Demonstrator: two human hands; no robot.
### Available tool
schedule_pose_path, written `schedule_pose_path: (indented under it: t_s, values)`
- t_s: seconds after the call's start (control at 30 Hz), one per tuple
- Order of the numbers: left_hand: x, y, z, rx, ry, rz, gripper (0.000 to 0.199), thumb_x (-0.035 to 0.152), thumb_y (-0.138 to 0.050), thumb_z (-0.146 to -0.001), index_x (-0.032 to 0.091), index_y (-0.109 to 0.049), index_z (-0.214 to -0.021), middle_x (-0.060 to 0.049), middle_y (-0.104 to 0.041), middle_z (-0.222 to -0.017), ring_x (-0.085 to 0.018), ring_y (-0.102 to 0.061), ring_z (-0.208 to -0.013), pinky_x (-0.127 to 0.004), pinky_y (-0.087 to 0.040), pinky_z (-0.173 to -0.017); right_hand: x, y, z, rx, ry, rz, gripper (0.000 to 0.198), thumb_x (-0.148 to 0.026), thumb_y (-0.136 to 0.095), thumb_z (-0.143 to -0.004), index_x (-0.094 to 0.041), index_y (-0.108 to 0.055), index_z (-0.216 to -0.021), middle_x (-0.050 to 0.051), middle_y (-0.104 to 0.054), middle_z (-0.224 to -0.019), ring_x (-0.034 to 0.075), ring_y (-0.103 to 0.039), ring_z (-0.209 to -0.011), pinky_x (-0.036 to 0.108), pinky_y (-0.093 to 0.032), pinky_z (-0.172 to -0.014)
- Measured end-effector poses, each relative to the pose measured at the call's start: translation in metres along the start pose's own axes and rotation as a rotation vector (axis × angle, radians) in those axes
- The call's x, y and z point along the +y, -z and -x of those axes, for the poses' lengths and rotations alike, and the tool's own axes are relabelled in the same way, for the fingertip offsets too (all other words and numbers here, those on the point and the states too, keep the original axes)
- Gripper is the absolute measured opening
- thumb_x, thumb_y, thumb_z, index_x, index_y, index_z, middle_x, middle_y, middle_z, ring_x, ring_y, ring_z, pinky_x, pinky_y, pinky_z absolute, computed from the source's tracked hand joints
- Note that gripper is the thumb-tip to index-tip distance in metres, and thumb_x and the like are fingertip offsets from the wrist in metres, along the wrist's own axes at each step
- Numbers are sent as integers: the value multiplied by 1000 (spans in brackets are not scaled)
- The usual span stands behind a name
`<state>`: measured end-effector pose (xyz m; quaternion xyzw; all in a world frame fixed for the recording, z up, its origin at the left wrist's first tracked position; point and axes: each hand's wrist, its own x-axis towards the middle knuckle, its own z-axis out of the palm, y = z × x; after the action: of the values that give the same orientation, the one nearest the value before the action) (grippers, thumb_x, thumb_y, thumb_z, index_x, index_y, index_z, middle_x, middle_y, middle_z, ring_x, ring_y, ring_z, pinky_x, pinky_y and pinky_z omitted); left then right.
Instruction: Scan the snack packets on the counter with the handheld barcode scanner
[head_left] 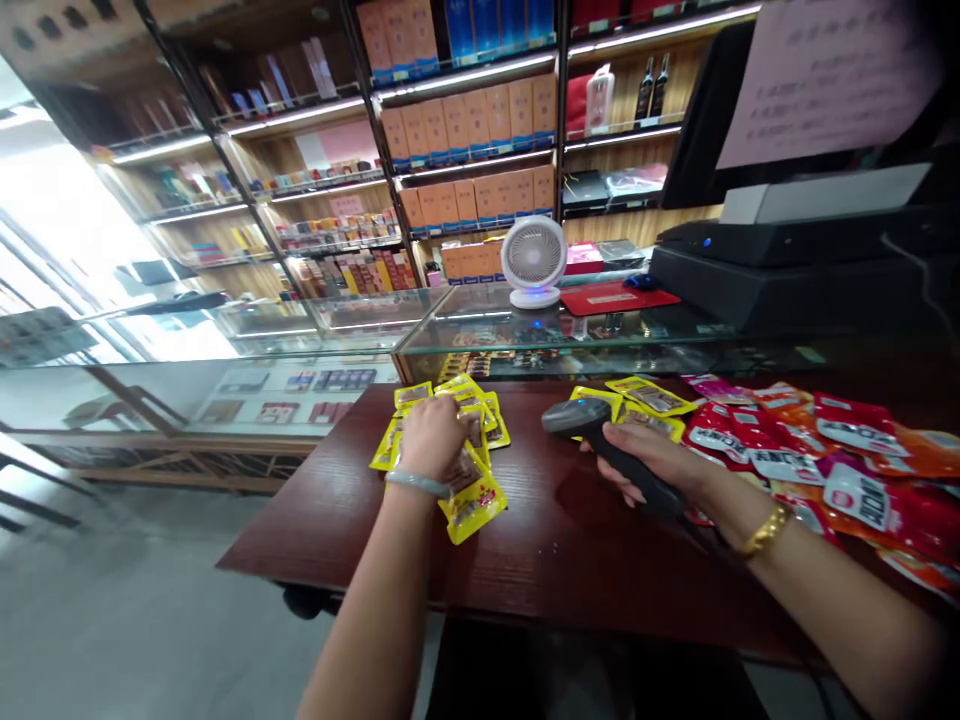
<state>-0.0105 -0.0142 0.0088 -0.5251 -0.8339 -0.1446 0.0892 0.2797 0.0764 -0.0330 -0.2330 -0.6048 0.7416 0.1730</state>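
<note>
My left hand (433, 436) rests over a loose pile of yellow snack packets (477, 510) on the left part of the dark wooden table. Its fingers are curled down, and the fingertips are hidden, so I cannot see what is in them. My right hand (645, 462) is wrapped around the handle of a black barcode scanner (577, 415). The scanner's head points left, over a few more yellow packets (654, 396). To the right of that hand lies a heap of red, orange and pink snack packets (780, 440), partly behind my forearm.
A glass display counter (480, 335) runs behind the table (525, 560). On it stand a white fan (534, 258), a red mat (619, 297) and a mouse (640, 282). A black monitor and base (750, 285) stand at right. Shelves of boxes (472, 125) line the wall.
</note>
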Motion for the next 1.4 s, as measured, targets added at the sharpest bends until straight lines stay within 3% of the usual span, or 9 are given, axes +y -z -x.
schedule_pose_path:
  t_s: [0.17, 0.27, 0.37, 0.47, 0.73, 1.07, 1.17, 1.3, 1.4]
  values:
    - [-45, 16, 73, -104, 102, -217, 49, 61, -46, -84, 18, -68, -91, -15, -69, -93, -29, -63, -91, -35, -43, -81, -3, -20, -17, -84, -72, -22, 49, -64, -58, -81, -16, -57, -94, -4, -57, -53, 8, -48, -32, 22, -48, -36]
    - [-42, 5, 105, -157, 147, -208, 53, 66, -43, -83, 19, -66, -84, -15, -69, -93, -29, -62, -91, -35, -42, -80, 0, -31, -25, -151, -89, -20, 50, -64, -59, -81, -16, -57, -96, -4, -58, -53, 9, -49, -33, 22, -49, -37]
    - [-28, -12, 117, -128, 213, -192, 53, 66, -46, -81, 16, -63, -87, -15, -67, -99, -30, -60, -97, -36, -41, -83, 10, -35, -27, -216, -66, -26, 54, -65, -57, -82, -15, -56, -102, -4, -57, -53, 9, -48, -32, 22, -48, -36]
    - [-17, -24, 116, -125, 248, -108, 47, 62, -54, -78, 16, -59, -88, -14, -66, -100, -29, -59, -99, -34, -41, -82, 22, -32, -22, -191, -26, -89, 50, -62, -53, -86, -16, -54, -106, -5, -56, -56, 7, -48, -33, 22, -50, -38]
    - [0, -29, 112, -125, 282, 429, 21, 33, -57, -84, 23, -40, -92, -2, -64, -85, -18, -61, -75, -24, -36, -60, 24, -22, -16, -125, 58, -151, 45, -61, -52, -87, -17, -50, -97, -6, -56, -55, 7, -49, -32, 20, -48, -36]
    - [14, -32, 85, -152, 219, 460, 22, 33, -61, -82, 22, -46, -94, -3, -65, -86, -19, -63, -79, -25, -40, -64, 22, -21, -18, -98, 73, -144, 48, -64, -54, -84, -18, -50, -95, -6, -56, -55, 7, -48, -32, 19, -47, -35]
    - [36, -37, 68, -168, 201, 478, 25, 32, -63, -80, 21, -49, -97, -4, -67, -89, -20, -64, -82, -26, -42, -68, 22, -17, -20, -78, 67, -162, 50, -66, -55, -82, -18, -50, -95, -6, -56, -54, 7, -48, -31, 20, -47, -34]
    - [85, -52, 38, -135, 28, 642, 28, 26, -65, -77, 18, -54, -102, -7, -68, -95, -20, -64, -86, -29, -47, -74, 18, -14, -17, -90, 109, -199, 53, -68, -56, -80, -18, -51, -96, -6, -54, -51, 9, -48, -31, 21, -46, -34]
    - [99, -54, 21, -98, -171, 671, 33, 19, -60, -79, 19, -55, -112, -9, -68, -103, -20, -63, -93, -31, -47, -83, 13, -12, -14, -69, 143, -205, 52, -66, -54, -83, -17, -51, -101, -6, -56, -53, 9, -49, -31, 22, -47, -34]
